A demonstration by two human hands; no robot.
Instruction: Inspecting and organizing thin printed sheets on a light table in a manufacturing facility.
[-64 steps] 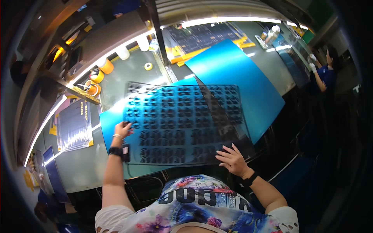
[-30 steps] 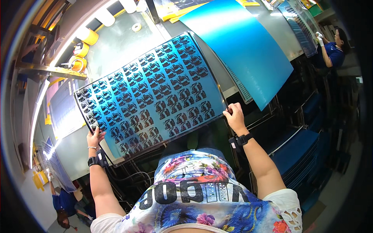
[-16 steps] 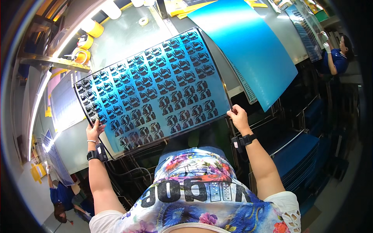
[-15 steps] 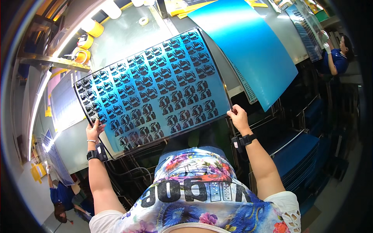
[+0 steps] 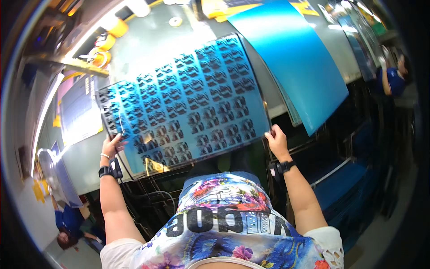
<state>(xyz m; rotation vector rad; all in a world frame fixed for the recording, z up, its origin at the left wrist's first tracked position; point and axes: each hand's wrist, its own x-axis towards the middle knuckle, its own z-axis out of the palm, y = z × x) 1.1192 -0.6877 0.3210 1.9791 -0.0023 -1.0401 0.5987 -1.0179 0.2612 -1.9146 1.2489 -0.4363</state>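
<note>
A large blue sheet (image 5: 183, 107) with repeated black printed figures and dark borders is held tilted in front of me, partly over the worktable. My left hand (image 5: 113, 145) grips its near left edge, thumb on top. At the right edge, near the near corner, my right hand (image 5: 277, 142) pinches the border between thumb and fingers. The printed surface is slightly smeared by motion. Beside it on the right lies a plain glossy blue sheet (image 5: 295, 67), overhanging the table's front.
Yellow tape rolls (image 5: 101, 58) stand at the back left, and a small white roll (image 5: 175, 21) lies farther back. Printed sheets (image 5: 83, 110) rest at the left. Stacked dark blue sheets (image 5: 338, 184) lie below right. Co-workers (image 5: 392, 80) (image 5: 67, 224) are at both sides.
The whole view has shifted, so the table and sheets appear farther right. Both hands still grip the printed sheet, and glare has spread over its upper left.
</note>
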